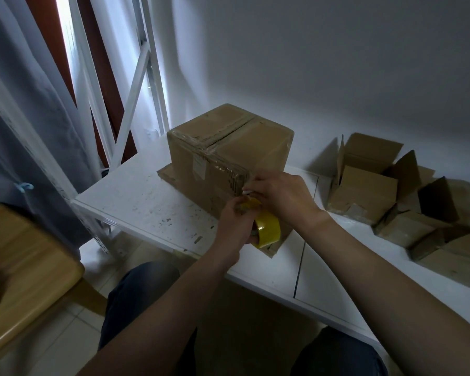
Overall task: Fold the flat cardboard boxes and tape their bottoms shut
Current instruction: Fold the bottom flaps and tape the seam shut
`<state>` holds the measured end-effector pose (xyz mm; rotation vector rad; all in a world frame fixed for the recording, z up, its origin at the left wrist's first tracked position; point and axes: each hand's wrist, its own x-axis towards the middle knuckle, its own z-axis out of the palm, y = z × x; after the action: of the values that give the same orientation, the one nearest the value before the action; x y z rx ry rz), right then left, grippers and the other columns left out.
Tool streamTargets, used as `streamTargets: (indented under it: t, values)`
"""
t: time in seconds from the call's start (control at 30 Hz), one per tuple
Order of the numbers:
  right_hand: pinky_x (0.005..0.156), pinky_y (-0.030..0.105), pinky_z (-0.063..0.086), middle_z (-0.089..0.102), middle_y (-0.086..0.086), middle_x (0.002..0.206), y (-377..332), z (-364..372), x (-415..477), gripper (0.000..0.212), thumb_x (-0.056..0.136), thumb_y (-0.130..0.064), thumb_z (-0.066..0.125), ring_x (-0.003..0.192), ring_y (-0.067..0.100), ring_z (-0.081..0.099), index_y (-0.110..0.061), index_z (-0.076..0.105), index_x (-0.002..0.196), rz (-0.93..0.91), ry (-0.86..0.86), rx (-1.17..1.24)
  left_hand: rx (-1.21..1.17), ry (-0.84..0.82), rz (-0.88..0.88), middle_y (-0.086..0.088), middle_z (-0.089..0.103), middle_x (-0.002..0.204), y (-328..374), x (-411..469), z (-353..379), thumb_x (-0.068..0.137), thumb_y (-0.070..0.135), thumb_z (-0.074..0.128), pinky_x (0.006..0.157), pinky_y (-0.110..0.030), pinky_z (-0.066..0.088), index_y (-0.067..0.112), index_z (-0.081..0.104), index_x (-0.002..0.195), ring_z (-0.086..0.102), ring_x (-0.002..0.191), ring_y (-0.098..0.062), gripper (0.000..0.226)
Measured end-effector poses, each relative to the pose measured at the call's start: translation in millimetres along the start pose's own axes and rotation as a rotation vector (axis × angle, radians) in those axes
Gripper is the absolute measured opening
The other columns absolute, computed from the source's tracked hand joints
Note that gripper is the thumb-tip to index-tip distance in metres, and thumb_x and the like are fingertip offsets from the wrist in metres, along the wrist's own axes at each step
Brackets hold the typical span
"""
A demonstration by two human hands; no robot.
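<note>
The left hand (236, 226) curls round the yellow tape (267, 230), gripping the roll from its left side with the fingers wrapped under it; the right hand (280, 196) sits just above and to the right of the left, touching it, its fingers bent and pinched together on the tape's loose end at the near vertical edge of the box (228, 147); the strip itself is too small to make out clearly. The box stands folded just beyond both hands, its flaps closed on top with clear tape running along the middle seam and down the near side; it rests on a flat cardboard (168, 173) sheet that lies on the white counter (136, 202) and reaches under the hands. Well to the right of the right hand, a pile (391, 191) of several other boxes lies on the counter, some with flaps standing open. Left of the left hand, below the counter, is a wooden chair (25, 253); beyond it hangs a grey curtain (25, 104).
</note>
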<state>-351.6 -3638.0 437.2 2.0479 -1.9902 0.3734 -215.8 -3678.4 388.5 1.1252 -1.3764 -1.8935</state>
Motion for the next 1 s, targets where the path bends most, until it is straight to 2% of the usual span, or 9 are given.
streamTargets:
  t: [0.17,0.27,0.37,0.5,0.6,0.73,0.83,0.93,1.0]
  values:
    - [0.071,0.028,0.046,0.064,-0.009,0.107,-5,-2,11,0.02,0.099,-0.032,0.06,0.098,0.017,0.062,-0.037,0.068,0.116,-0.052,-0.032,-0.058,0.046,0.016,0.029,0.01,0.057,0.107,-1,7,2,0.093,0.027,0.069,0.089,-0.057,0.057,0.036,0.054,0.118,0.06,0.11,-0.028,0.031]
    - [0.07,0.031,0.05,0.065,-0.008,0.106,3,-8,5,0.02,0.097,-0.033,0.058,0.097,0.018,0.062,-0.037,0.069,0.114,-0.065,-0.018,-0.032,0.041,0.0,0.008,0.004,0.056,0.118,-2,9,1,0.092,0.028,0.071,0.087,-0.056,0.058,0.035,0.054,0.122,0.058,0.113,-0.03,0.035]
    - [0.067,0.034,0.051,0.064,-0.01,0.104,15,-10,-10,0.025,0.097,-0.036,0.049,0.095,0.02,0.062,-0.039,0.068,0.112,-0.042,0.002,-0.046,0.112,0.022,0.069,0.009,0.055,0.122,-8,11,1,0.082,0.039,0.074,0.091,-0.056,0.056,0.044,0.056,0.12,0.057,0.115,-0.029,0.042]
    - [0.058,0.031,0.046,0.066,-0.003,0.103,37,-3,-36,0.025,0.092,-0.019,0.068,0.088,0.026,0.064,-0.034,0.073,0.111,0.064,0.104,-0.083,0.133,0.06,0.069,0.008,0.051,0.125,-13,13,1,0.082,0.038,0.075,0.092,-0.056,0.055,0.05,0.052,0.114,0.055,0.115,-0.029,0.041]
    - [0.054,0.033,0.051,0.065,-0.002,0.101,53,2,-53,0.017,0.095,-0.025,0.067,0.083,0.026,0.066,-0.032,0.074,0.109,0.136,0.179,-0.054,0.143,0.057,0.036,0.005,0.05,0.127,-14,17,-1,0.086,0.033,0.075,0.091,-0.055,0.057,0.042,0.05,0.121,0.055,0.114,-0.029,0.043]
    - [0.06,0.031,0.053,0.068,-0.006,0.105,45,8,-50,0.027,0.101,-0.04,0.051,0.089,0.021,0.066,-0.032,0.075,0.112,0.086,0.247,0.044,0.147,0.039,-0.043,-0.001,0.054,0.13,-23,13,-1,0.082,0.036,0.078,0.092,-0.056,0.056,0.038,0.054,0.118,0.058,0.115,-0.033,0.044]
    - [0.066,0.035,0.055,0.068,-0.009,0.108,38,15,-40,0.021,0.1,-0.037,0.058,0.095,0.019,0.065,-0.036,0.073,0.115,0.068,0.2,0.112,0.154,0.029,-0.033,0.0,0.051,0.128,-29,10,-3,0.086,0.031,0.077,0.092,-0.056,0.056,0.037,0.052,0.12,0.055,0.117,-0.033,0.043]
    - [0.071,0.038,0.056,0.069,-0.01,0.104,45,21,-40,0.022,0.096,-0.042,0.055,0.093,0.017,0.063,-0.04,0.071,0.112,0.221,0.098,0.17,0.117,0.031,-0.036,0.0,0.05,0.13,-26,9,-12,0.087,0.026,0.076,0.089,-0.056,0.057,0.038,0.053,0.12,0.055,0.117,-0.034,0.042]
    - [0.075,0.039,0.056,0.07,-0.006,0.099,57,30,-52,0.016,0.091,-0.038,0.063,0.091,0.018,0.064,-0.037,0.069,0.106,0.437,-0.027,0.249,0.121,0.039,-0.025,0.0,0.05,0.131,-25,9,-19,0.087,0.025,0.076,0.091,-0.057,0.056,0.04,0.054,0.118,0.054,0.117,-0.032,0.041]
